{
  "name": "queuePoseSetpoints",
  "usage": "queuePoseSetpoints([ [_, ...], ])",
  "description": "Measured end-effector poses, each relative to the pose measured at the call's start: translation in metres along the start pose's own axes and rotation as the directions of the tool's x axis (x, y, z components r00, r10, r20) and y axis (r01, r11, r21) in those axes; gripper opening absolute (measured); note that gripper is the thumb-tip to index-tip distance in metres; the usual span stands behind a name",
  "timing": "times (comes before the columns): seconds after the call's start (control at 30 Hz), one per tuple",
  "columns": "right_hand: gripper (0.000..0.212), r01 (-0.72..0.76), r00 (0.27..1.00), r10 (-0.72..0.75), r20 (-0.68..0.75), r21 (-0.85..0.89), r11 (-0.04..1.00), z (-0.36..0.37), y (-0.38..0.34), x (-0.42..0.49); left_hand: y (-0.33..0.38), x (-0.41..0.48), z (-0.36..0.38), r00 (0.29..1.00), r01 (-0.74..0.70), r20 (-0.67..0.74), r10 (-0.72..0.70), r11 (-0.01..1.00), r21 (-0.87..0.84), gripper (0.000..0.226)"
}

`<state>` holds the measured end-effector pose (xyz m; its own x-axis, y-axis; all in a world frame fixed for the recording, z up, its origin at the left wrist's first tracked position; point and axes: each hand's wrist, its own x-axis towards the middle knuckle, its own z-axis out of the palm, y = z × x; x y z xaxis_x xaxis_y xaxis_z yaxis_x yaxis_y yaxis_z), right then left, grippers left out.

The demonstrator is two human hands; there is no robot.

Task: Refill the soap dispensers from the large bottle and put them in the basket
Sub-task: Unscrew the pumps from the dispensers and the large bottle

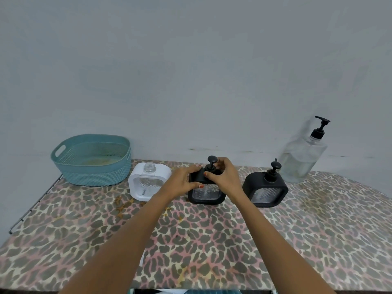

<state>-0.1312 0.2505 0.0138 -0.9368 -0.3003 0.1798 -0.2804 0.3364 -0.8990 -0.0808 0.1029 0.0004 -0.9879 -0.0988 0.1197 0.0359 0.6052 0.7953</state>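
Note:
Three square soap dispensers stand in a row on the table. The white dispenser [148, 184] on the left has no pump and its neck is uncovered. My left hand [182, 181] grips the top left shoulder of the middle black dispenser [206, 194]. My right hand [224, 176] curls round the base of its black pump at the neck. A second black dispenser [265, 190] with its pump on stands to the right. The large clear bottle [303, 158] with a black pump stands at the back right. The teal basket [91, 160] sits empty at the back left.
The table [212, 240] wears a leopard-print cloth and backs onto a plain grey wall. A thin metal rail [34, 206] runs along the table's left edge.

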Motion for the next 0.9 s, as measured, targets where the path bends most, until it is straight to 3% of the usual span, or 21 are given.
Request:
queuePoseSetpoints([
  [0.13, 0.046, -0.025, 0.998, 0.017, 0.058, 0.130, 0.991, -0.0018, 0.0017, -0.0054, -0.0006, 0.0000, 0.0007, 1.000, 0.007, -0.006, -0.007, 1.000, -0.002, 0.059],
  [0.3, 0.049, -0.001, 0.999, 0.000, -0.036, -0.033, 0.999, 0.0036, 0.0034, -0.0061, -0.0009, 0.0004, 0.0015, 1.000, 0.009, -0.007, -0.009, 1.000, -0.003, 0.059],
  [0.53, 0.037, -0.013, 0.999, 0.013, -0.051, 0.000, 1.000, 0.0023, 0.0040, -0.0086, -0.0006, 0.0002, 0.0018, 1.000, 0.012, -0.011, -0.013, 1.000, -0.016, 0.059],
  [0.7, 0.044, 0.005, 0.995, -0.013, -0.100, -0.080, 0.997, 0.0068, 0.0047, -0.0099, -0.0003, -0.0003, 0.0022, 1.000, 0.013, -0.010, -0.013, 0.999, -0.033, 0.058],
  [0.9, 0.029, 0.024, 0.991, -0.027, -0.128, -0.023, 0.999, 0.0032, -0.0047, -0.0086, 0.0005, -0.0008, 0.0023, 1.000, 0.025, -0.012, -0.025, 0.998, -0.051, 0.059],
])
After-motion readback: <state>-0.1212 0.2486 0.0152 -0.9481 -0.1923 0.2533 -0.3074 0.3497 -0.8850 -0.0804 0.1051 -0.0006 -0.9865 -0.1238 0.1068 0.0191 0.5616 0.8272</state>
